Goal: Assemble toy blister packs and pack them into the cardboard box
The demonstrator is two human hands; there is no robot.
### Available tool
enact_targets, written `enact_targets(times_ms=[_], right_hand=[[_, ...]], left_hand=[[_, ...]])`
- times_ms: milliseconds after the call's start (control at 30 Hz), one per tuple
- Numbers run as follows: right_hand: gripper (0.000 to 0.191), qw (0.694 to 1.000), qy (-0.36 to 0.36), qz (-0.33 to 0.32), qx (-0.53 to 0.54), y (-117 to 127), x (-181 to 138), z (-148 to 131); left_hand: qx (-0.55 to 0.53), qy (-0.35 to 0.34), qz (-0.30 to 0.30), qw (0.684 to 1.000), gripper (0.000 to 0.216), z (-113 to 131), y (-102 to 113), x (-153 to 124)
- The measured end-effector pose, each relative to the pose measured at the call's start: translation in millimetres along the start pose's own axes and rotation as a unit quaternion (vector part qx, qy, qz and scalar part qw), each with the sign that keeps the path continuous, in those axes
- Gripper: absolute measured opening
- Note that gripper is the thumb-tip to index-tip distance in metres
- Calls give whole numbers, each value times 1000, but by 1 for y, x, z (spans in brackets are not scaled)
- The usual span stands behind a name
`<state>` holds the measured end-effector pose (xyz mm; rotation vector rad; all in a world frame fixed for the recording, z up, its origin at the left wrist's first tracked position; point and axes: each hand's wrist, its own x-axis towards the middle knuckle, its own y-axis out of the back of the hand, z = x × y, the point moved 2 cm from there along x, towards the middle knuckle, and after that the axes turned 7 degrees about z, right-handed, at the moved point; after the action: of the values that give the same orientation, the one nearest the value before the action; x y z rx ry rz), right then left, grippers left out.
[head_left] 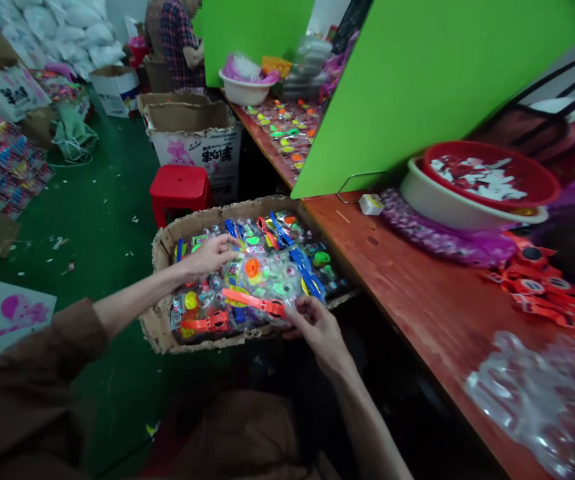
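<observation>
A clear blister pack of small toys [267,270] lies on top of other packs in a cardboard box [162,337]. It shows an orange toy watch [252,301], a round orange piece and eyeball-like balls. My right hand [320,327] pinches the pack's near right corner, at the end of the watch strap. Over the far left corner of the same pack, my left hand [212,257] rests with its fingers bent and apart, fingertips at the plastic. Blue and orange toy watches show in the packs underneath.
A wooden table [392,280] runs along the right, holding orange toy watches [542,283], clear plastic trays [537,400] and a red basin [492,177] of white pieces. Green panels [397,87] divide it. Beyond the box are a red stool [180,190], cartons [192,133] and another person [180,47].
</observation>
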<state>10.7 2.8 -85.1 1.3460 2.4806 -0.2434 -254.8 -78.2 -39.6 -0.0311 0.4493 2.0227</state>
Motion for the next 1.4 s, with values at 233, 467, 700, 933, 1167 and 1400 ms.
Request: enact_targets(times_ms=[233, 467, 700, 933, 1167, 1400], right_hand=[[59, 986, -110, -55, 110, -26, -24, 19], [60, 978, -148, -87, 121, -33, -19, 22], [52, 982, -126, -82, 115, -26, -15, 16], [54, 994, -67, 17, 89, 8, 4, -12], [52, 989, -41, 100, 98, 43, 30, -15], [47, 979, 26, 186, 81, 62, 40, -10]], left_hand=[[107, -179, -132, 969, 27, 9, -26, 87], [158, -246, -171, 941, 26, 3, -53, 111], [155, -229, -154, 949, 24, 6, -53, 110], [104, -215, -68, 969, 29, 32, -77, 139], [66, -168, -48, 982, 19, 38, -124, 180], [22, -104, -62, 992, 23, 39, -132, 168]])
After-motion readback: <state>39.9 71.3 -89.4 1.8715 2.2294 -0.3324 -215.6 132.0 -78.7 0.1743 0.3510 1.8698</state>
